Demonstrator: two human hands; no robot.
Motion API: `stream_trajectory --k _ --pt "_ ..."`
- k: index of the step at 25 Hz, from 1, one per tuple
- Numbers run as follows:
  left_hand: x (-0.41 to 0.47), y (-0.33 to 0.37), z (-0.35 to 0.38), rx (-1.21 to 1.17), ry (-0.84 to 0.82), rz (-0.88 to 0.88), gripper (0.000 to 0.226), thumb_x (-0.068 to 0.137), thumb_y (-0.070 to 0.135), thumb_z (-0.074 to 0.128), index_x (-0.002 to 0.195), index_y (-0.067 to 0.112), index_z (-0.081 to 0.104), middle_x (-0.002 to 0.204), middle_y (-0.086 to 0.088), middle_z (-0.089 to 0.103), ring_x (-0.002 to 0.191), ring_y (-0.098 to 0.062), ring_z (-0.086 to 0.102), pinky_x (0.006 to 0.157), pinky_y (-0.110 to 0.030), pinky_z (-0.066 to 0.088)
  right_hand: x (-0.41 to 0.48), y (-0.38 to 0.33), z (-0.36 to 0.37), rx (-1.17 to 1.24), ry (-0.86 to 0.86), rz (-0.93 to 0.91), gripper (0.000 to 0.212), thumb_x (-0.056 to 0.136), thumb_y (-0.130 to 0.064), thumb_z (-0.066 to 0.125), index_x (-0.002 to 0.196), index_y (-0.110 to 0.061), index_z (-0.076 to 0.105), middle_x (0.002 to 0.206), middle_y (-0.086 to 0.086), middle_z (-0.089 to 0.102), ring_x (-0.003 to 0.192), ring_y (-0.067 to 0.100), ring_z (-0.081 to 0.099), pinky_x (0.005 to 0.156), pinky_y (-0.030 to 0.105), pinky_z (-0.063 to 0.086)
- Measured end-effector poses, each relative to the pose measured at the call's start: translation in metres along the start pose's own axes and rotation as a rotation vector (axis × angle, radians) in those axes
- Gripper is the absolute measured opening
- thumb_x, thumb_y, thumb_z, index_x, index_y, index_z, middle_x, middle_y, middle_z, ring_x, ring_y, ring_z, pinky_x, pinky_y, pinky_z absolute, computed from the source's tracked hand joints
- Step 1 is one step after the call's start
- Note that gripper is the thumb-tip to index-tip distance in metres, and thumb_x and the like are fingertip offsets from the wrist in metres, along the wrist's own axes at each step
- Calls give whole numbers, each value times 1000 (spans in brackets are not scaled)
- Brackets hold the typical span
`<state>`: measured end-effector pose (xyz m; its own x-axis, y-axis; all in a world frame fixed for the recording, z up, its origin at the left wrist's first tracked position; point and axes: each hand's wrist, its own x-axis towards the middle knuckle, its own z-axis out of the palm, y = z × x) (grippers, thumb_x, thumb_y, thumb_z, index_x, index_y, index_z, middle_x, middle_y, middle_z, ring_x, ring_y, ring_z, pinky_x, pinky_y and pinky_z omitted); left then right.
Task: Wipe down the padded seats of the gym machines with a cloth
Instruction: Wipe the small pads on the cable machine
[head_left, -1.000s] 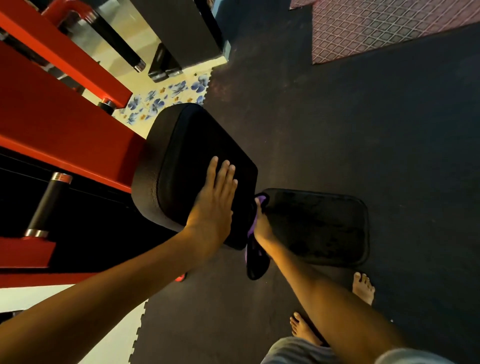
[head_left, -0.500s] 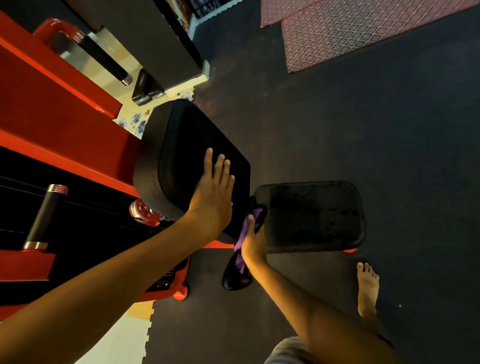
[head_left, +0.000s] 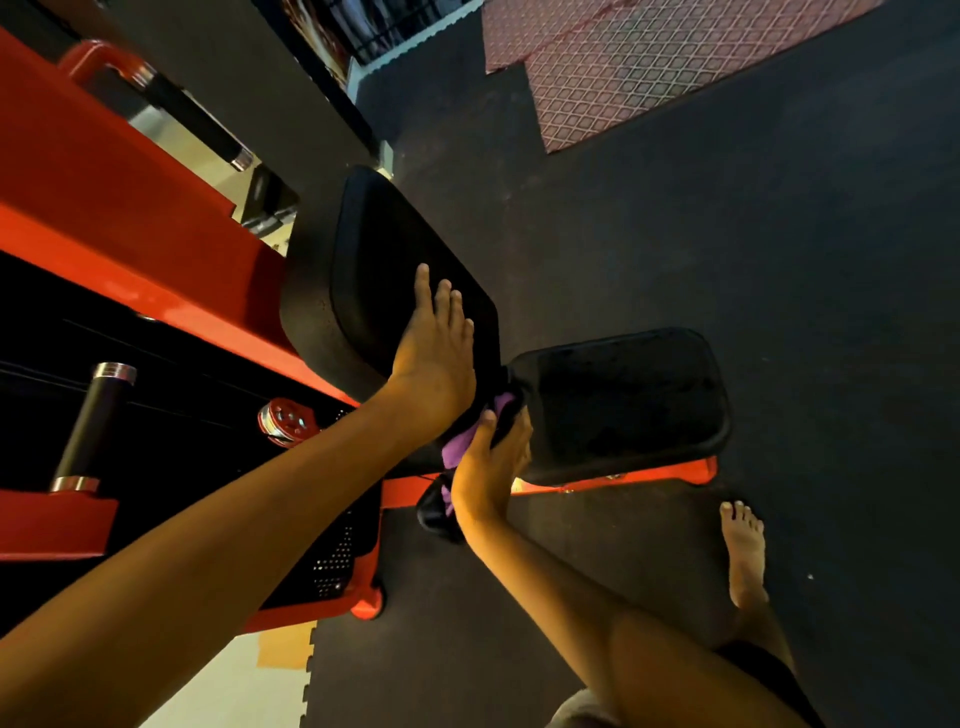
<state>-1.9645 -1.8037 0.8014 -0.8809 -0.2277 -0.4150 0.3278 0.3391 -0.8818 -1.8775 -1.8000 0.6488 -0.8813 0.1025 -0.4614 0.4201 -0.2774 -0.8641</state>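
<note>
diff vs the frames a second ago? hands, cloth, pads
The right hand, gripping the cloth, slid a little along the left edge of the seat toward its near corner. Nothing was picked up or let go. The left hand stayed flat on the back pad, and both pads stayed put. The camera itself shifted.

Place: gym, weight-machine area.
Machine: red steel frame (head_left: 104, 171) carrying a black padded backrest (head_left: 384, 249) and a padded seat (head_left: 623, 395).
Grips: black handle (head_left: 91, 426) with chrome end caps.
Floor: dark rubber tiles (head_left: 779, 260), jigsaw-edged; red diamond-pattern mat (head_left: 623, 67) beyond.
</note>
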Motion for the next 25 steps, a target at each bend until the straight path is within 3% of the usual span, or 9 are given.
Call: stream_trajectory --k 2,5,8,12,16,20,25 --pt "-2 0 -1 1 5 15 70 106 52 13 161 9 10 167 -25 3 154 -45 0 119 -69 -4 13 7 -1 -27 -4 23 72 91 -53 41 147 -8 47 148 12 52 138 29 44 115 43 33" --pt "-1 1 0 -16 12 19 68 106 50 13 160 8 11 166 -25 4 154 -45 1 119 -69 -3 55 22 -2 21 -92 229 70 85 -51 50 141 -8 55 139 15 59 131 31 55 111 44 41" --pt "-3 5 3 -48 15 9 68 107 51 15 161 8 12 166 -25 5 153 -46 1 118 -70 -4 79 17 -4 -31 -217 442 55 98 -44 55 143 -12 56 142 13 60 128 32 57 111 44 43" --pt "-3 12 5 -151 57 -2 73 105 56 21 160 7 20 166 -23 15 154 -43 8 118 -71 -5 88 -11 -22 -236 -306 272 41 103 -31 53 140 -14 57 136 13 62 126 34 58 103 38 46" --pt "1 29 10 -452 143 -21 63 105 50 27 151 9 41 158 -19 37 151 -41 23 119 -69 -4 101 -33 -51 -439 -384 82 36 102 -31 52 132 -11 57 123 9 65 111 27 63 85 32 51" --pt "14 65 8 -815 134 -8 58 104 44 33 150 10 40 159 -17 32 151 -37 20 123 -62 0 122 -46 -86 -770 -320 -20 48 98 -45 54 136 -16 52 134 11 58 117 35 61 97 47 51" --pt "47 125 7 -1187 102 38 56 101 42 43 150 14 38 161 -12 28 151 -33 21 123 -55 13 140 -60 -134 -953 -255 -66 56 101 -46 53 147 -16 44 143 10 52 119 37 59 96 47 51"
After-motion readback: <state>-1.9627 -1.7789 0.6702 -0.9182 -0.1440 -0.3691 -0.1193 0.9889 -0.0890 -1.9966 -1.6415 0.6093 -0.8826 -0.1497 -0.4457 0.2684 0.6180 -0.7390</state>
